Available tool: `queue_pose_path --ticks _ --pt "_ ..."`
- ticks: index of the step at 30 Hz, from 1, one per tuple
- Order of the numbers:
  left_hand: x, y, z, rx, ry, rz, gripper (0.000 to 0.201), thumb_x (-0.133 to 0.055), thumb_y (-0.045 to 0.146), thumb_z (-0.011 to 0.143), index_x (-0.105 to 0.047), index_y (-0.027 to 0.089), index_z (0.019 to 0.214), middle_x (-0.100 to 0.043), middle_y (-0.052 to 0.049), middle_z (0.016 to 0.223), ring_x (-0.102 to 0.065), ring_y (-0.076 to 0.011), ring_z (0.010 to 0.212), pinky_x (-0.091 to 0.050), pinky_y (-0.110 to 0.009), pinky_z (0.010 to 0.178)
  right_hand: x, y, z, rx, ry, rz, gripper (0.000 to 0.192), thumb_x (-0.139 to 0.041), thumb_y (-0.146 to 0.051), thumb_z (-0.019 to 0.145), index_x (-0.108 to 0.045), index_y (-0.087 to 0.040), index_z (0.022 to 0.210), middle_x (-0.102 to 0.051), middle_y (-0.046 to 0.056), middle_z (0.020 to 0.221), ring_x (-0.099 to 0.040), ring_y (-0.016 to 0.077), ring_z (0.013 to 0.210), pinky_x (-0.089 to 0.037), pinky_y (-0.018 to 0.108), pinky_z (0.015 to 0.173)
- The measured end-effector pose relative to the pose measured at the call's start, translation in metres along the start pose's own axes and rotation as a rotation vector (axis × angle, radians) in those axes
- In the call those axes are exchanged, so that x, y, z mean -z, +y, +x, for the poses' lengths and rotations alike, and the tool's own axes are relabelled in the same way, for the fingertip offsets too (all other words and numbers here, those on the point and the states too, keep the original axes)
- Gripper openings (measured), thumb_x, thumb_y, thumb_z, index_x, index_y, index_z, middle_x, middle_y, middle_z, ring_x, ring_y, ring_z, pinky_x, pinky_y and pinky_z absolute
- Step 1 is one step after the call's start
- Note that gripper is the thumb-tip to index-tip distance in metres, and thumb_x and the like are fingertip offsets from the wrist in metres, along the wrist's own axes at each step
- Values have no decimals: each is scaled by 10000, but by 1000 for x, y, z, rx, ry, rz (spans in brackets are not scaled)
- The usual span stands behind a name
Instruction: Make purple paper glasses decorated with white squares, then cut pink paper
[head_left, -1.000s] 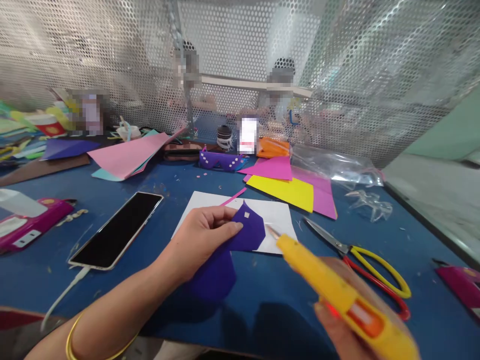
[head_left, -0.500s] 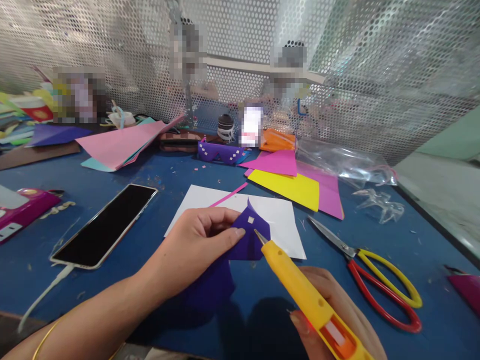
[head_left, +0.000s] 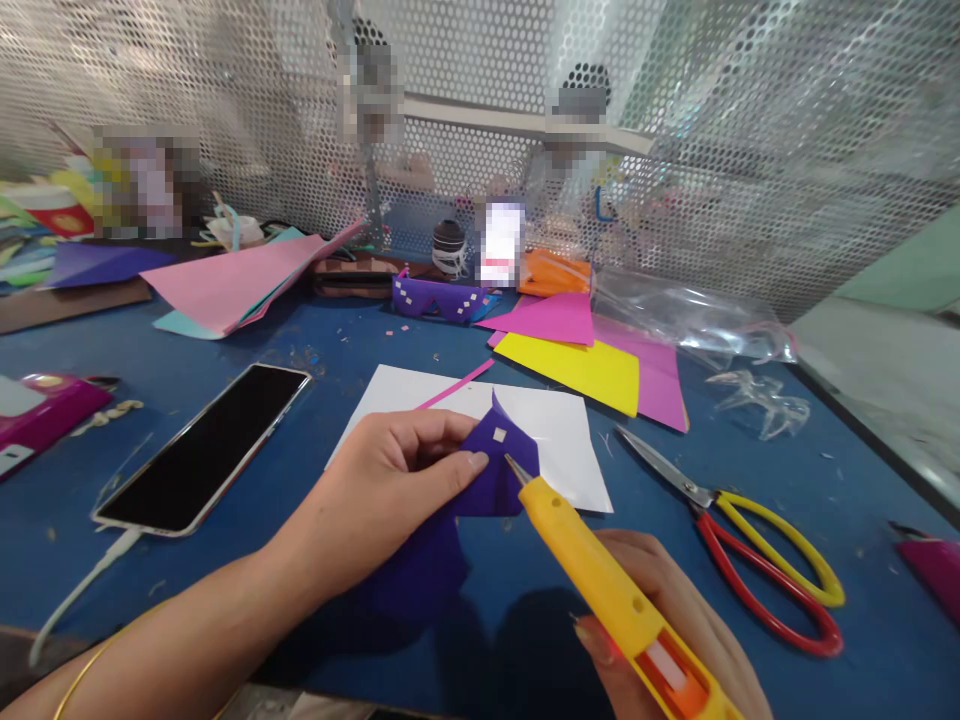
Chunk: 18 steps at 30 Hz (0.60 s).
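Purple paper piece (head_left: 491, 470) sits center frame, pinched in our left hand (head_left: 397, 490) over the white sheet (head_left: 555, 440). Our right hand (head_left: 667, 620), lower right, grips the yellow glue gun (head_left: 600, 580), nozzle tip touching the purple piece. Scissors (head_left: 750, 550) lie further right, phone (head_left: 202, 450) at left, on the blue table (head_left: 300, 340).

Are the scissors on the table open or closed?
Closed. The scissors lie flat on the blue table, blades together in one point, yellow and red handles close together.
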<state>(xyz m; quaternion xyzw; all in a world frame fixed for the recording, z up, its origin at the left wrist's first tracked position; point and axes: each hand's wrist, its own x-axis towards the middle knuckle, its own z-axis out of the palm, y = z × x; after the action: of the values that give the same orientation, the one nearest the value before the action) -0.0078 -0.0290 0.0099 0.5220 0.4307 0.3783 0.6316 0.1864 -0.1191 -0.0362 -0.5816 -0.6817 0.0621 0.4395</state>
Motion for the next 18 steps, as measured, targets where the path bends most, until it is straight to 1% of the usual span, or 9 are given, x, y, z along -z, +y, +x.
queue_pose_path --ticks 2,5,8,11,15,18 --pt "0 0 0 -6 8 15 81 -704 228 835 -775 253 864 -759 60 743 -703 -91 710 -532 -117 631 0 0 0 -4 -12 21 290 -487 -532 948 -562 -251 943 -657 22 846 -642 140 677 -530 228 570" --pt "0 0 0 -7 23 44 81 -712 242 828 -776 246 877 -768 47 776 -707 -108 728 -546 -140 649 0 1 0 -7 -22 48 283 -499 -522 946 -564 -247 941 -653 23 831 -636 138 658 -527 229 553" --pt "0 -1 0 4 31 64 95 -717 263 825 -778 256 897 -779 44 820 -704 -106 722 -544 -143 645 0 2 -1 -15 -35 59 274 -497 -510 950 -559 -243 945 -650 25 821 -629 138 635 -531 236 541" --pt "0 -1 0 13 39 70 89 -717 275 823 -779 264 885 -778 47 802 -704 -111 721 -544 -149 644 0 2 -1 -5 -52 78 255 -505 -495 951 -559 -246 946 -646 21 823 -624 133 629 -534 235 544" --pt "0 -1 0 12 63 99 109 -727 286 807 -779 244 893 -783 23 818 -713 -143 744 -556 -179 644 0 2 0 2 -36 66 251 -496 -484 956 -561 -242 946 -635 18 813 -617 131 625 -530 236 536" --pt "0 -1 0 11 69 111 121 -724 295 810 -778 244 906 -788 23 842 -711 -138 741 -549 -173 636 -1 2 1 21 -22 65 254 -497 -482 955 -559 -236 933 -631 16 799 -612 132 607 -524 236 518"
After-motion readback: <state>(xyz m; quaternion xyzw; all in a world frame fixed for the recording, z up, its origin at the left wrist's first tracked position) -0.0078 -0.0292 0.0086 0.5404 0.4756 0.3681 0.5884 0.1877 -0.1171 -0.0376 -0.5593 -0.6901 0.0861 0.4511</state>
